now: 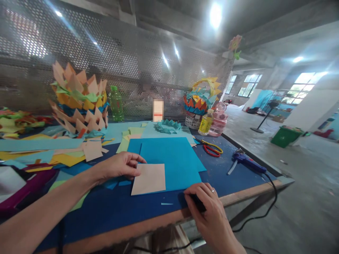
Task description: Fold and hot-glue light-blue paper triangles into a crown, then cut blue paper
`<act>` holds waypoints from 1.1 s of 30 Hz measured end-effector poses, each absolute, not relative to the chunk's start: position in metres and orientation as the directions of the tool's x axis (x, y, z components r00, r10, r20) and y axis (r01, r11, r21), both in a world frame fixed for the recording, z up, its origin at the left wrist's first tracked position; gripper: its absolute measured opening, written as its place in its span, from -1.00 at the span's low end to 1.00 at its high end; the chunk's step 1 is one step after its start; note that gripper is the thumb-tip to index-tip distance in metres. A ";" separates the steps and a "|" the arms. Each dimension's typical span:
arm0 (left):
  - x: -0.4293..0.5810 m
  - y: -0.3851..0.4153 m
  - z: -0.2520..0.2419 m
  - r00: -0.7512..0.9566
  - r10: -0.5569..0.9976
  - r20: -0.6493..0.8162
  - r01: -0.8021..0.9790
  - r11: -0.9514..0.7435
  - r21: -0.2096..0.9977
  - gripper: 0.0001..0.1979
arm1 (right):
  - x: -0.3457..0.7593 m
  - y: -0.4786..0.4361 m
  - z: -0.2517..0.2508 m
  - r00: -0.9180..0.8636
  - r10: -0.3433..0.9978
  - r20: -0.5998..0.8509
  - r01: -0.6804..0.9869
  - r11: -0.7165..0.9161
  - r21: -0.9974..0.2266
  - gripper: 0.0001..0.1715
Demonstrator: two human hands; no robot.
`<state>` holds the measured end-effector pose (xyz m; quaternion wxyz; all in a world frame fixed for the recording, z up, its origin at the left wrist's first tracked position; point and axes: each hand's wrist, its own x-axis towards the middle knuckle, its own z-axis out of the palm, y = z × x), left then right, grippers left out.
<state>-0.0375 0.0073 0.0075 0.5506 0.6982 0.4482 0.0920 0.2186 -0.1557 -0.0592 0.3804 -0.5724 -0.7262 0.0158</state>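
Note:
My left hand (124, 165) has its thumb and curled fingers closed at the upper left corner of a beige paper square (150, 180). That square lies over the lower left part of large bright blue paper sheets (169, 153). By the lower right corner of the blue sheets, my right hand (205, 203) rests at the table's front edge, thumb and forefinger together. A dark patch shows beneath its palm; whether it is an object or shadow is unclear. A thin pale blue paper scrap (166, 204) lies between the hands, on the dark blue tabletop (119, 215).
Scissors (212, 148) and a blue glue gun (249, 163) with a trailing cord lie to the right. Behind stand a layered paper lotus (81, 102), a paper-decorated basket (197, 104), a green bottle (116, 104), a yellow-labelled bottle (206, 123) and a pink bottle (218, 120). Paper offcuts (69, 157) spread leftward.

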 end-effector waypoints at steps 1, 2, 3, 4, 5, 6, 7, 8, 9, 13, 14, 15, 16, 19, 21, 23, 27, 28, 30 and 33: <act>-0.038 0.007 0.007 0.581 0.730 -0.360 0.525 0.002 0.851 -0.41 | 0.218 -0.156 -0.059 -0.054 0.840 0.540 0.821 0.345 -0.455 -0.89; -0.038 0.007 0.007 0.580 0.734 -0.355 0.526 -0.004 0.851 -0.42 | 0.218 -0.156 -0.059 -0.049 0.840 0.541 0.822 0.342 -0.456 -0.88; -0.038 0.007 0.007 0.579 0.735 -0.352 0.526 -0.007 0.850 -0.43 | 0.217 -0.156 -0.059 -0.045 0.841 0.540 0.822 0.338 -0.459 -0.88; -0.038 0.006 0.007 0.582 0.732 -0.353 0.526 -0.009 0.850 -0.43 | 0.217 -0.156 -0.058 -0.040 0.843 0.536 0.822 0.333 -0.463 -0.88; -0.038 0.006 0.007 0.584 0.731 -0.352 0.526 -0.010 0.851 -0.43 | 0.216 -0.156 -0.057 -0.038 0.845 0.533 0.821 0.330 -0.466 -0.87; -0.038 0.006 0.007 0.586 0.730 -0.352 0.525 -0.012 0.851 -0.43 | 0.216 -0.157 -0.057 -0.038 0.847 0.530 0.820 0.330 -0.467 -0.87; -0.038 0.005 0.007 0.586 0.731 -0.350 0.526 -0.015 0.851 -0.43 | 0.216 -0.157 -0.056 -0.040 0.848 0.528 0.821 0.329 -0.467 -0.87; -0.037 0.005 0.008 0.585 0.732 -0.348 0.528 -0.018 0.849 -0.43 | 0.216 -0.157 -0.056 -0.043 0.849 0.527 0.821 0.330 -0.465 -0.87; -0.037 0.005 0.008 0.584 0.734 -0.346 0.530 -0.022 0.848 -0.43 | 0.216 -0.157 -0.057 -0.045 0.848 0.528 0.822 0.332 -0.463 -0.87; -0.037 0.005 0.008 0.595 0.727 -0.343 0.524 -0.027 0.851 -0.45 | 0.217 -0.158 -0.059 -0.044 0.842 0.537 0.829 0.331 -0.451 -0.88; -0.037 0.005 0.008 0.601 0.722 -0.343 0.520 -0.027 0.854 -0.46 | 0.217 -0.158 -0.060 -0.044 0.841 0.540 0.831 0.331 -0.447 -0.88; -0.038 0.006 0.008 0.604 0.720 -0.340 0.516 -0.028 0.856 -0.46 | 0.217 -0.158 -0.061 -0.048 0.840 0.541 0.833 0.332 -0.442 -0.88; -0.038 0.006 0.007 0.606 0.720 -0.338 0.513 -0.029 0.858 -0.46 | 0.217 -0.158 -0.061 -0.051 0.838 0.543 0.834 0.335 -0.438 -0.88; -0.039 0.006 0.006 0.605 0.724 -0.331 0.504 -0.028 0.863 -0.45 | 0.216 -0.157 -0.062 -0.062 0.827 0.559 0.837 0.348 -0.421 -0.88; -0.040 0.006 0.005 0.611 0.720 -0.328 0.496 -0.025 0.868 -0.46 | 0.216 -0.156 -0.062 -0.064 0.818 0.572 0.841 0.352 -0.410 -0.88; -0.040 0.006 0.005 0.617 0.714 -0.332 0.492 -0.021 0.870 -0.46 | 0.216 -0.156 -0.062 -0.065 0.812 0.580 0.844 0.355 -0.402 -0.88; -0.039 0.005 0.007 0.606 0.720 -0.337 0.507 -0.023 0.862 -0.46 | 0.217 -0.156 -0.064 -0.071 0.809 0.583 0.846 0.359 -0.395 -0.87; -0.039 0.005 0.008 0.605 0.721 -0.338 0.510 -0.026 0.860 -0.46 | 0.218 -0.156 -0.065 -0.071 0.810 0.582 0.846 0.358 -0.395 -0.87; -0.037 0.004 0.010 0.599 0.725 -0.340 0.517 -0.026 0.856 -0.46 | 0.217 -0.157 -0.064 -0.064 0.819 0.571 0.846 0.348 -0.404 -0.87; -0.036 0.002 0.011 0.571 0.742 -0.352 0.542 -0.018 0.840 -0.45 | 0.213 -0.154 -0.055 -0.031 0.853 0.521 0.845 0.301 -0.442 -0.86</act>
